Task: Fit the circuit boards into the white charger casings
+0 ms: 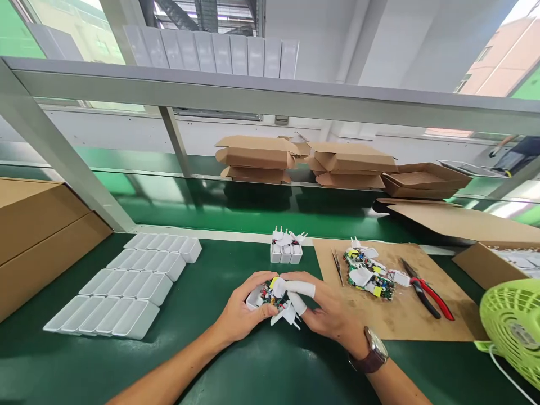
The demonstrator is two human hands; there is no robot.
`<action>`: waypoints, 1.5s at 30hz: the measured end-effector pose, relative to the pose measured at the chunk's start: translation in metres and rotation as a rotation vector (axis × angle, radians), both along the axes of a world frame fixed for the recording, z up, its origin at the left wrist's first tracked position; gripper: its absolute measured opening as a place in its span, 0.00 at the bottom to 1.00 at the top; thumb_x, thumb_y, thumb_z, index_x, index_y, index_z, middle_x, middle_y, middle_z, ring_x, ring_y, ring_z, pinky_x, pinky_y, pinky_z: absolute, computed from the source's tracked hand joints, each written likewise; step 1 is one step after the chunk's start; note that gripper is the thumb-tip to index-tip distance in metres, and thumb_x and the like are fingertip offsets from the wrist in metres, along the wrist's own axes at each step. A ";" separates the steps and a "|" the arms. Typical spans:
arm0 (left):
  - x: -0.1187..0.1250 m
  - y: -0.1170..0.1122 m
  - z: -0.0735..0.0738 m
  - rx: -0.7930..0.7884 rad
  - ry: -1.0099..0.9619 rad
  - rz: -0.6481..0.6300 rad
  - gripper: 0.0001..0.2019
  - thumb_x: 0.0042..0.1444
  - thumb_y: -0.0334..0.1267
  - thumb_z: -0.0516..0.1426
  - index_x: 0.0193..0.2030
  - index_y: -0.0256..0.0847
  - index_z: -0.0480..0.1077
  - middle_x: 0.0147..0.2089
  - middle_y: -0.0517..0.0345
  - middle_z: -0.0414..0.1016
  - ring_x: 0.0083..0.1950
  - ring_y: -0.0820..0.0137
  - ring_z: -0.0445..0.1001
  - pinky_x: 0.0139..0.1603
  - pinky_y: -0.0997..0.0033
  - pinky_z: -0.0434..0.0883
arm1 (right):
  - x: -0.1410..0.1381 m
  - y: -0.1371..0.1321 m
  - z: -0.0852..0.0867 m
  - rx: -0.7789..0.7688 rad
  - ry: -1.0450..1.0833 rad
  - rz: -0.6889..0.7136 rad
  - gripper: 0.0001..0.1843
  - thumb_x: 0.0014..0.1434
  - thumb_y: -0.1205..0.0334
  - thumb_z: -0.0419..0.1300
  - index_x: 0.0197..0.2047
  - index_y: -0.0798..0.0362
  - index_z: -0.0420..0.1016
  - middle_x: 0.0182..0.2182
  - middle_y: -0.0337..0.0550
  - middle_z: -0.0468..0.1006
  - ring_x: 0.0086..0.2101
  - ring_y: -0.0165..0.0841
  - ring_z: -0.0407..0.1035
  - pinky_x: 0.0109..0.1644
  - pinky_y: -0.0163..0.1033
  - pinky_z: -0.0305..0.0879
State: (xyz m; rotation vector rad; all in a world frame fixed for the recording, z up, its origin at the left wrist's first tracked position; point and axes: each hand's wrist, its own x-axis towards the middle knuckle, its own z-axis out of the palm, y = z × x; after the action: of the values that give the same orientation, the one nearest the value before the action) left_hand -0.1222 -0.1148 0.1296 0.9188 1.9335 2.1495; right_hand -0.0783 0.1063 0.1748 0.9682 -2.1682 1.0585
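My left hand point(239, 315) is closed around a small white plastic case point(252, 298), its thumb lying along the near side. A circuit board point(270, 295) with colourful components sits at the case's opening; how deep it goes in is hidden by my fingers. My right hand point(331, 312), with white covers on two fingers, grips the board's right side. A white plug piece with pins point(287, 315) hangs from that end. Just beyond my hands stand several white cases point(286, 256) with plug pieces on top.
Rows of open white cases point(126, 284) lie on the left. On a brown board point(337, 332) at right are populated circuit boards point(371, 275), tweezers point(337, 267) and red-black pliers point(426, 292). A green fan point(512, 332) stands far right; cardboard boxes point(257, 154) line the back.
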 end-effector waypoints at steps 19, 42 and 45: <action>0.008 -0.006 -0.002 -0.109 -0.117 -0.064 0.28 0.55 0.57 0.69 0.59 0.48 0.78 0.58 0.47 0.78 0.56 0.57 0.78 0.56 0.60 0.78 | 0.018 -0.006 -0.016 -0.168 -0.171 -0.024 0.21 0.70 0.75 0.54 0.60 0.44 0.69 0.54 0.50 0.80 0.51 0.36 0.78 0.53 0.44 0.80; -0.018 -0.035 0.001 -0.653 0.153 0.015 0.66 0.42 0.58 0.75 0.80 0.57 0.39 0.65 0.43 0.62 0.64 0.48 0.68 0.64 0.38 0.70 | 0.018 -0.005 -0.029 -0.130 -0.376 -0.285 0.27 0.65 0.66 0.59 0.67 0.46 0.64 0.56 0.50 0.78 0.50 0.39 0.79 0.54 0.44 0.80; -0.021 -0.038 0.005 -0.722 0.129 0.033 0.62 0.47 0.50 0.75 0.80 0.54 0.41 0.57 0.50 0.69 0.56 0.54 0.72 0.62 0.41 0.71 | 0.016 0.002 -0.035 -0.048 -0.480 -0.310 0.28 0.65 0.65 0.58 0.67 0.46 0.63 0.49 0.47 0.80 0.41 0.37 0.80 0.46 0.44 0.83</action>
State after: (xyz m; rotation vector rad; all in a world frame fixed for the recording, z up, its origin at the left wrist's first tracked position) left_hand -0.1435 -0.1528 0.1347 0.8774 2.5107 1.2307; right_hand -0.0623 0.1082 0.1399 0.3545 -2.5488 1.2729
